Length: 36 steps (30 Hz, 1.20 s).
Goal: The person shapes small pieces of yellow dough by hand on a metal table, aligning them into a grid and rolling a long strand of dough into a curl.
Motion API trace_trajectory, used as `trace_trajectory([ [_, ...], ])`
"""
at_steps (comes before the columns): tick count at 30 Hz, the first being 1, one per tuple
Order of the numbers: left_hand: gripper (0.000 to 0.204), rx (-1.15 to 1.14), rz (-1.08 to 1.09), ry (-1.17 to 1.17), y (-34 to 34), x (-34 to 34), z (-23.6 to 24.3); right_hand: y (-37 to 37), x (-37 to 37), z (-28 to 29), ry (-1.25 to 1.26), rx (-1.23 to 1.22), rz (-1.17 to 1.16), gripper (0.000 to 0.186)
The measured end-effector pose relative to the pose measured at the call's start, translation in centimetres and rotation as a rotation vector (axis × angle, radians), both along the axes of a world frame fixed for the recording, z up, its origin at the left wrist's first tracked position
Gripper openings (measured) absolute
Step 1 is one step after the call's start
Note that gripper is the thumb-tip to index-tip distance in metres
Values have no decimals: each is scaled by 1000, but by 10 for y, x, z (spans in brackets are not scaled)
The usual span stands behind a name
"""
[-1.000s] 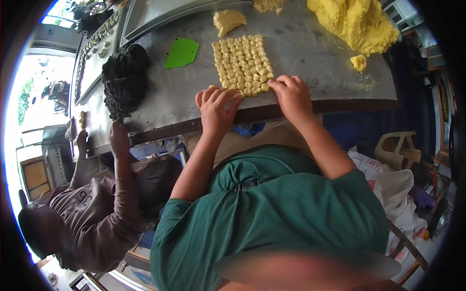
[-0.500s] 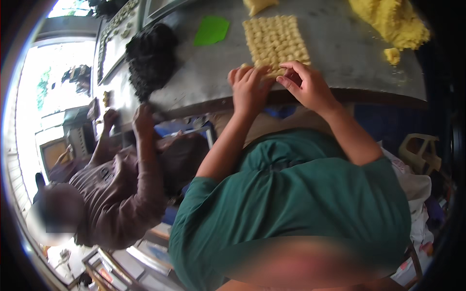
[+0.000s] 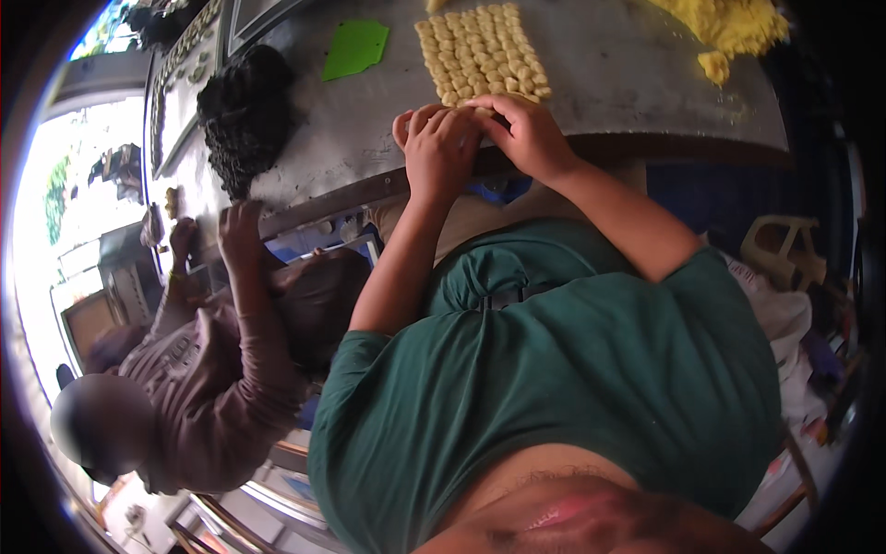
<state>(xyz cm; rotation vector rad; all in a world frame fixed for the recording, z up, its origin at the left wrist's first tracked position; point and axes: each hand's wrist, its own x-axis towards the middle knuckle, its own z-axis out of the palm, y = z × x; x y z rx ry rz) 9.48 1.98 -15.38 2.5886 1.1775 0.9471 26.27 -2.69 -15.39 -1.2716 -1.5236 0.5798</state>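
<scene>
At the metal table's near edge, both my hands work on pale dough, mostly hidden by my fingers. My left hand has its fingers curled over it. My right hand is against the left, thumb and fingers closed on the dough. Just beyond them lies a block of small pale dough balls packed in rows. A green flat scraper lies to its left, near a dark, crumbly mound. A large yellow mass is at the back right, with a small yellow lump before it.
A seated co-worker on the left has both hands at the table edge. A tray of small pieces stands at the back left. A beige plastic chair and white sacks are at the right, below the table.
My right hand has moved left from the block's right corner to meet my left hand at the near edge. The whole view has also shifted.
</scene>
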Motion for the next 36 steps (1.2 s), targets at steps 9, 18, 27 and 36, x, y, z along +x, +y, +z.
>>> trace_trajectory([
  [9,14,57,-113,-139,0,-3,-1,-12,2,-1,6,70,-130,16],
  [18,14,39,-113,-89,-2,-4,5,-35,39,16,51,-151,-20,32],
  [27,27,-16,-47,-186,3,-4,-1,-15,13,-4,232,-265,36,30],
  [36,21,99,-16,-127,2,-7,-14,-21,4,2,51,-334,20,32],
])
